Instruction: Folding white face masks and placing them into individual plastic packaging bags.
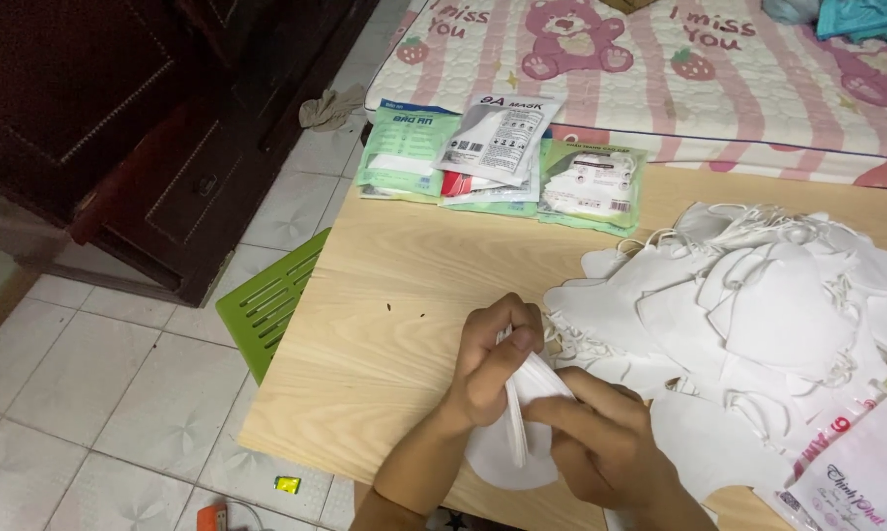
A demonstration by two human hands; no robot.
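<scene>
My left hand [491, 356] and my right hand [601, 440] both grip a small stack of folded white face masks [522, 433] at the near edge of a light wooden table [394, 324]. The left fingers pinch the stack's top end; the right hand presses its side. A big loose pile of white masks [758, 295] with ear loops lies just right of my hands.
Several flat packets of masks [502, 157], green and white, lie at the table's far edge. A printed plastic bag [857, 472] sits at bottom right. A green plastic stool [266, 305] stands left of the table, a dark wooden cabinet [119, 128] beyond, a pink patterned mattress [660, 69] behind.
</scene>
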